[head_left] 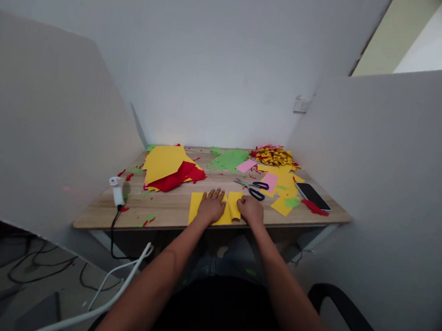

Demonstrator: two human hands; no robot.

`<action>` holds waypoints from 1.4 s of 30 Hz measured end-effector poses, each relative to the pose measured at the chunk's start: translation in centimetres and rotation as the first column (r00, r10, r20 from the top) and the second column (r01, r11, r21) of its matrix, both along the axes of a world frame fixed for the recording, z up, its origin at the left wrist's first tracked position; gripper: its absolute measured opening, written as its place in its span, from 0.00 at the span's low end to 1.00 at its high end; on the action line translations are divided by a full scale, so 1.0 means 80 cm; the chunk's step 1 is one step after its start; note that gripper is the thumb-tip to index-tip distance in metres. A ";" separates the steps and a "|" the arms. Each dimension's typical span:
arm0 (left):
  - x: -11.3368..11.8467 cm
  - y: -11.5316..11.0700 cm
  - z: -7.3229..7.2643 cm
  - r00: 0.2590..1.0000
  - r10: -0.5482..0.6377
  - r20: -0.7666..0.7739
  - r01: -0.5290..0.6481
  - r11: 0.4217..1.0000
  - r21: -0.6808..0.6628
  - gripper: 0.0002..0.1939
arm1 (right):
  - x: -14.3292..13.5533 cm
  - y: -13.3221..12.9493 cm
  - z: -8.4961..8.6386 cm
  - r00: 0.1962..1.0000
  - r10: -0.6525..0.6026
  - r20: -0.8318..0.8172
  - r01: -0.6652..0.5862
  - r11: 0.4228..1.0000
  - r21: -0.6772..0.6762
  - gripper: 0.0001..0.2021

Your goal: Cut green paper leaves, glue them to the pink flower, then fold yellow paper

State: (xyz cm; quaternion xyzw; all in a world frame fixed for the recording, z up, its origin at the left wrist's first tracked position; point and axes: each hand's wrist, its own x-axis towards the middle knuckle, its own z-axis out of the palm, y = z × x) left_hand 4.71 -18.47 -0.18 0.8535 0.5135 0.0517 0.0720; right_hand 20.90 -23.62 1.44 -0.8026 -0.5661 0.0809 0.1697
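A yellow sheet of paper (194, 204) lies at the table's front edge. Flat on it, fingers spread, rests my left hand (212, 206). My right hand (250, 209) is closed in a fist on the paper's right part, which curls up beside a fold or tear; I cannot tell which. Just beyond my right hand lie scissors (256, 189) with dark handles, their blades apart and pointing left. Pink paper pieces (270, 182) and yellow scraps (281, 206) are spread to the right of them.
Yellow sheets (164, 162) and red paper (176, 177) lie at back left, green paper (231, 159) at the back. A heap of folded yellow pieces (274, 156) sits back right. A phone (312, 196) lies right; a white corded device (117, 192) stands left.
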 end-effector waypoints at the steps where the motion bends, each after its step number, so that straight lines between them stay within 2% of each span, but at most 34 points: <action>1: 0.000 0.000 0.000 1.000 0.001 0.004 -0.001 1.000 0.001 0.31 | 0.000 0.000 0.000 1.000 -0.005 0.001 0.005 1.000 -0.002 0.16; 7: -0.001 -0.001 0.002 1.000 0.000 0.023 0.000 1.000 -0.003 0.31 | 0.007 -0.001 -0.001 1.000 0.020 -0.020 -0.020 1.000 -0.001 0.20; 15: 0.000 -0.004 0.000 0.998 0.000 0.069 -0.001 1.000 0.010 0.29 | 0.010 -0.007 -0.005 0.997 0.034 -0.075 -0.033 0.999 0.022 0.17; 21: -0.009 -0.017 0.024 0.985 0.017 0.169 -0.040 0.990 0.134 0.25 | 0.018 -0.010 -0.008 0.982 0.089 -0.166 -0.070 0.991 0.117 0.18; 24: -0.023 -0.036 0.028 0.972 -0.143 0.185 0.121 0.985 0.125 0.20 | 0.025 -0.027 -0.017 0.969 0.166 -0.184 -0.124 0.968 0.216 0.25; 26: -0.035 -0.055 0.023 0.941 -0.283 0.183 0.269 0.958 0.097 0.26 | 0.028 -0.043 -0.024 0.957 0.233 -0.171 -0.181 0.944 0.274 0.27; 27: -0.040 -0.065 0.020 0.929 -0.320 0.185 0.307 0.947 0.098 0.30 | 0.029 -0.053 -0.028 0.947 0.284 -0.149 -0.229 0.924 0.306 0.27; 29: -0.047 -0.083 0.019 0.923 -0.316 0.220 0.305 0.949 0.083 0.23 | 0.028 -0.072 -0.030 0.914 0.397 -0.077 -0.343 0.862 0.374 0.23; 31: -0.051 -0.098 0.034 0.922 -0.252 0.294 0.256 0.966 0.026 0.14 | 0.025 -0.091 -0.022 0.880 0.476 -0.011 -0.421 0.788 0.449 0.16; 33: -0.052 -0.105 0.065 0.911 -0.196 0.364 0.216 0.976 -0.014 0.15 | 0.020 -0.103 -0.002 0.873 0.487 -0.037 -0.397 0.751 0.527 0.11; 34: -0.052 -0.105 0.085 0.908 -0.169 0.384 0.183 0.983 0.002 0.16 | 0.017 -0.106 0.012 0.877 0.473 -0.084 -0.352 0.752 0.557 0.14; 36: -0.051 -0.095 0.124 0.868 -0.179 0.464 0.181 0.983 0.040 0.18 | 0.012 -0.103 0.041 0.908 0.366 -0.206 -0.190 0.796 0.575 0.21; 38: -0.048 -0.074 0.152 0.802 -0.203 0.562 0.196 0.978 0.073 0.15 | 0.007 -0.084 0.064 0.908 0.256 -0.332 -0.059 0.862 0.503 0.25; 39: -0.046 -0.062 0.159 0.777 -0.194 0.599 0.166 0.981 0.103 0.13 | 0.004 -0.071 0.071 0.881 0.235 -0.410 -0.044 0.905 0.424 0.25; 40: -0.043 -0.049 0.161 0.783 -0.171 0.598 0.122 0.985 0.121 0.14 | 0.000 -0.055 0.075 0.842 0.217 -0.494 -0.055 0.945 0.321 0.25; 42: -0.036 -0.026 0.151 0.850 -0.102 0.517 0.016 0.985 0.169 0.16 | -0.007 -0.023 0.071 0.825 0.208 -0.526 -0.082 0.964 0.252 0.22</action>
